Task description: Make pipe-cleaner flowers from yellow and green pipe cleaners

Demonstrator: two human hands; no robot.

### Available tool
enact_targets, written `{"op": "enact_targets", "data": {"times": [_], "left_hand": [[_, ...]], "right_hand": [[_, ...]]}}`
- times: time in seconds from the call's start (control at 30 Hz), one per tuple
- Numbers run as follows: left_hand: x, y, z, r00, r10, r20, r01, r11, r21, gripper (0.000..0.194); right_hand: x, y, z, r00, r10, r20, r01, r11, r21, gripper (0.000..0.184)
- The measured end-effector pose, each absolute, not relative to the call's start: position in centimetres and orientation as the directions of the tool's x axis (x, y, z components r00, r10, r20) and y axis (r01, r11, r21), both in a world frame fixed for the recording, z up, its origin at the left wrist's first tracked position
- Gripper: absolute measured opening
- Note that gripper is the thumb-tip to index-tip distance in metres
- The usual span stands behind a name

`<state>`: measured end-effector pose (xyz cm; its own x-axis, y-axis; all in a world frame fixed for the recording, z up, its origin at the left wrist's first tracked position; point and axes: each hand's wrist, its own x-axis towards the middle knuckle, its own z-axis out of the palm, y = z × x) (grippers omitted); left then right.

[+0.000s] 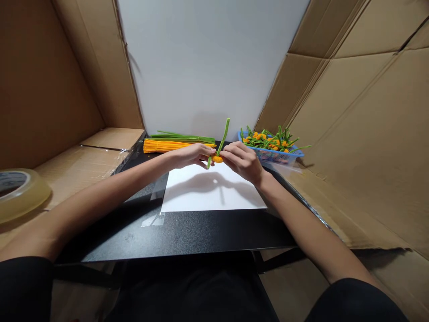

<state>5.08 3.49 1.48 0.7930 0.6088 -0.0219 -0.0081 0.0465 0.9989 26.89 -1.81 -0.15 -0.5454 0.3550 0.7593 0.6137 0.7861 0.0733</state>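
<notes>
Left hand and right hand both in a narrow pinch on one orange-and-green fuzzy-stem piece, held above white sheet on black worktop; blue basket of similar pieces stands beyond right hand

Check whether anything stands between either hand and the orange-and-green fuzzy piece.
Nothing visible does: the left hand and right hand both touch the orange-and-green fuzzy piece, raised above the white sheet.

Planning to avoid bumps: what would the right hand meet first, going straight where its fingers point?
The orange-and-green pipe-cleaner piece it touches, then probably the left hand; depth is unclear.
</notes>
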Motion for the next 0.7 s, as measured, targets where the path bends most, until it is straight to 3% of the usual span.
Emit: {"op": "enact_targets", "data": {"times": [0.1,0.17,0.23,0.4,0.53,0.7], "left_hand": [[5.1,3.3,1.8,0.715,0.695,0.075,-0.053,-0.053,0.997,0.018],[5.4,2.8,1.8,0.628,0.769,0.121,-0.075,-0.096,0.993,0.018],[5.6,2.6,1.8,0.593,0.792,0.144,-0.071,-0.128,0.989,0.019],[5.0,3.8,2.0,0.584,0.768,0.264,0.109,-0.397,0.911,0.023],[4.0,4.6,2.6,0.64,0.625,0.447,0.223,-0.708,0.67,0.009],[3.3,4.2,3.4,0.73,0.385,0.565,0.249,-0.919,0.305,0.005]], "right_hand": [[25.5,-1.8,-1.0,-0.216,0.54,0.813,0.587,0.737,-0.334,0.019],[24.7,-1.5,-1.7,-0.063,0.708,0.703,0.421,0.658,-0.624,0.033],[24.2,-1.2,-2.0,-0.028,0.813,0.582,0.273,0.566,-0.778,0.048],[24.1,-1.0,-1.5,-0.022,0.888,0.459,0.129,0.457,-0.88,0.045],[24.2,-1.2,-1.1,-0.143,0.94,0.309,0.015,0.314,-0.949,0.033],[23.9,-1.9,-0.4,-0.32,0.929,0.184,-0.001,0.194,-0.981,0.019]]}}
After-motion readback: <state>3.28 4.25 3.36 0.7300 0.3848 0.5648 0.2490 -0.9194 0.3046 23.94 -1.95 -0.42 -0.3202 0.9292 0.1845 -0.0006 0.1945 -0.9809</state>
